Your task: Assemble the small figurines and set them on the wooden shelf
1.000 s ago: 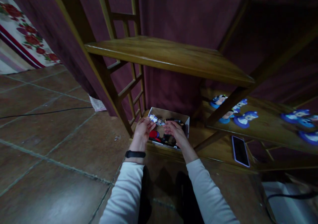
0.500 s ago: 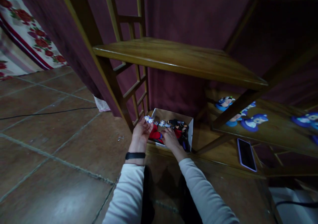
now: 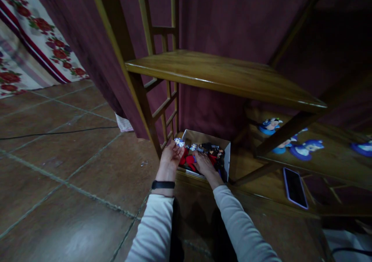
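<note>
A shallow cardboard box [image 3: 228, 162] stands on the lowest board of a wooden shelf, filled with small figurines and red and dark pieces. At its left end my left hand [image 3: 171, 153], with a black band on the wrist, is closed on a small blue-and-white figurine [image 3: 179, 142]. My right hand [image 3: 204, 163] reaches down into the box, over a red piece [image 3: 190, 161]. Its fingertips are among the contents, and whether they grip anything is hidden. Another small blue-and-white figurine [image 3: 193, 147] lies just beyond those fingers.
A wooden shelf board [image 3: 215, 72] juts out above the box. To the right, several blue-based figurines [image 3: 308, 149] stand on another board, with a phone [image 3: 295, 188] lower down. A black cable [image 3: 64, 132] crosses the tiled floor at left.
The view has shifted, so the scene sits a little further right and lower. My left hand still holds the figurine; my right hand stays in the box.
</note>
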Tool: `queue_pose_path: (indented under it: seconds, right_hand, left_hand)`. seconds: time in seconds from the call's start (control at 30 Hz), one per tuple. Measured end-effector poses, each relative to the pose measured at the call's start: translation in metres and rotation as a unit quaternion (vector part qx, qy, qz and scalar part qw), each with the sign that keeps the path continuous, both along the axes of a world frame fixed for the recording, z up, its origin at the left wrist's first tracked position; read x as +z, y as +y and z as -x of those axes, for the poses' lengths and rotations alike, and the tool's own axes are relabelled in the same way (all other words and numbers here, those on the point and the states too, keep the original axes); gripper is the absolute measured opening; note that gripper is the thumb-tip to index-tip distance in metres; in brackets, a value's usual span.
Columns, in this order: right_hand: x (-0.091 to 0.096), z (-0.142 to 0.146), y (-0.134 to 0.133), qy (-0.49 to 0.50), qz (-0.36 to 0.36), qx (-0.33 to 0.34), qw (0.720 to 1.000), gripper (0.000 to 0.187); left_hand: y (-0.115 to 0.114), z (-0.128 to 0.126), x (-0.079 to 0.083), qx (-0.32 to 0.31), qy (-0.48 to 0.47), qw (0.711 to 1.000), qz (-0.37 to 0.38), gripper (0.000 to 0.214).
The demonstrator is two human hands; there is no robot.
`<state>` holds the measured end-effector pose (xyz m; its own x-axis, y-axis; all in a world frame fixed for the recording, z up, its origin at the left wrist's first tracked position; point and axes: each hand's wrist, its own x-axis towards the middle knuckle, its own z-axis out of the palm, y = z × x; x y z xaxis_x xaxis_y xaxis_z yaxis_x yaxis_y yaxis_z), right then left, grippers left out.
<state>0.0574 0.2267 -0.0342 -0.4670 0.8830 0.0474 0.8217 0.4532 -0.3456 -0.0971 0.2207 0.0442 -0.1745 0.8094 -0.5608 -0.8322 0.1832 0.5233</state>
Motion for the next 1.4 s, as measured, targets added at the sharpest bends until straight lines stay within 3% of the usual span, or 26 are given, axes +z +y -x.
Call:
queue_pose_path:
  seconds: [0.2, 0.37, 0.57, 0.7, 0.9, 0.97, 1.03, 1.1, 1.23, 1.3, 1.4]
  right_hand:
    - [0.022, -0.015, -0.006, 0.120, -0.037, -0.044, 0.991, 0.032]
    - [0.045, -0.023, -0.017, 0.289, -0.080, -0.096, 0.949, 0.026]
    - [0.040, -0.024, -0.022, 0.384, -0.003, -0.124, 0.915, 0.016]
    - [0.032, -0.025, -0.027, 0.481, 0.064, -0.151, 0.861, 0.017]
    - [0.039, -0.031, -0.046, 0.632, 0.162, -0.200, 0.731, 0.025]
    - [0.043, -0.032, -0.049, 0.654, 0.162, -0.223, 0.704, 0.028]
    - [0.045, -0.032, -0.049, 0.654, 0.163, -0.234, 0.701, 0.038]
    - [0.046, -0.032, -0.046, 0.639, 0.167, -0.220, 0.717, 0.046]
    - [0.046, -0.033, -0.041, 0.624, 0.171, -0.185, 0.740, 0.039]
    - [0.046, -0.034, -0.039, 0.638, 0.178, -0.191, 0.724, 0.036]
    - [0.046, -0.036, -0.038, 0.676, 0.209, -0.200, 0.677, 0.035]
  left_hand:
    - [-0.001, -0.003, -0.003, -0.009, 0.002, 1.000, 0.015, 0.005]
    - [-0.004, -0.020, -0.011, -0.044, 0.029, 0.998, 0.040, 0.005]
    - [-0.011, -0.044, -0.015, -0.101, 0.047, 0.994, 0.007, 0.018]
    - [-0.016, -0.053, -0.013, -0.101, 0.075, 0.991, -0.047, 0.026]
    - [-0.023, -0.065, -0.009, -0.123, 0.144, 0.976, -0.111, 0.029]
    - [-0.025, -0.070, -0.008, -0.133, 0.169, 0.967, -0.135, 0.029]
    - [-0.027, -0.075, -0.007, -0.136, 0.190, 0.959, -0.162, 0.029]
    - [-0.027, -0.079, -0.006, -0.132, 0.207, 0.951, -0.186, 0.027]
    - [-0.027, -0.083, -0.005, -0.146, 0.225, 0.943, -0.196, 0.023]
    - [-0.025, -0.083, -0.005, -0.142, 0.218, 0.949, -0.180, 0.024]
    - [-0.023, -0.080, -0.009, -0.120, 0.174, 0.967, -0.140, 0.023]
